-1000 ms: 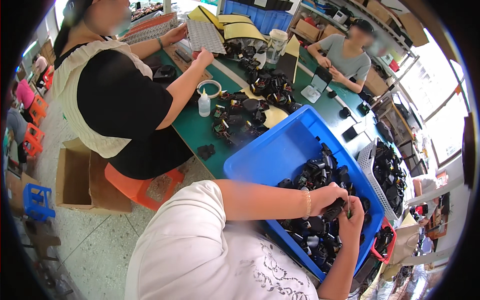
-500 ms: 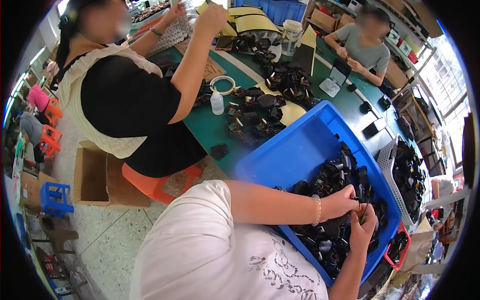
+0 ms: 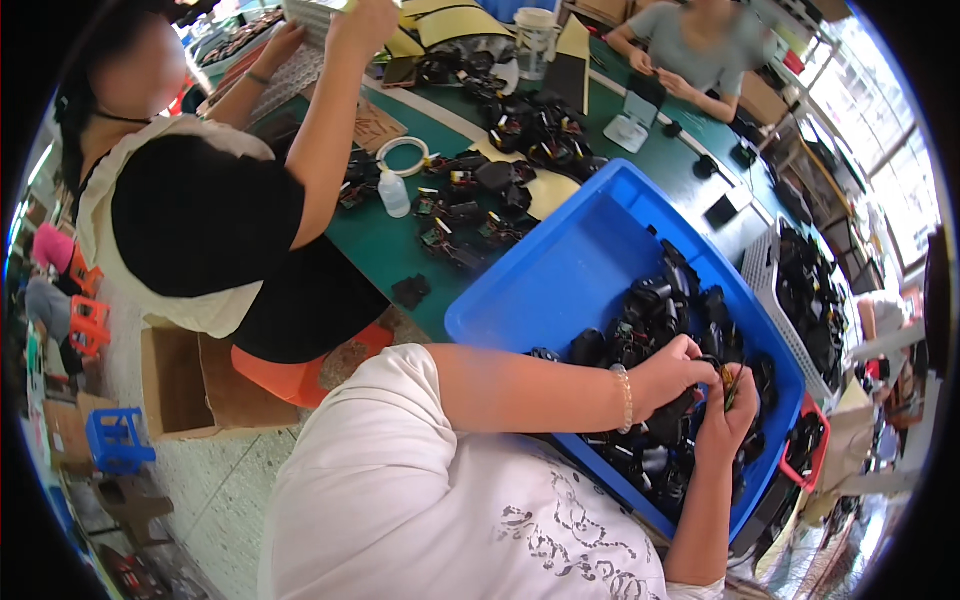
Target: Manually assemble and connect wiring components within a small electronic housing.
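Above the heap in the blue bin, my two hands meet. My left hand [image 3: 668,382], with a beaded bracelet at the wrist, pinches a small black part with yellow and green thin wires [image 3: 732,382]. Beside it, my right hand [image 3: 730,418] is closed with its fingertips on the same wires. The exact kind of the part is too small to make out. Under both hands lies a pile of black plastic assemblies [image 3: 640,320] with circuit boards and wires. It fills the near right portion of the blue bin [image 3: 535,305].
A grey perforated basket [image 3: 770,290] of black parts stands right of the bin, a red basket [image 3: 812,450] below it. More assemblies, a squeeze bottle [image 3: 394,194] and a tape roll [image 3: 403,155] lie on the green table [image 3: 350,245]. One co-worker sits left, another across.
The view has turned slightly, so the surroundings sit further left and higher. My hands stay together on the wires, with the left fingers shifted a little.
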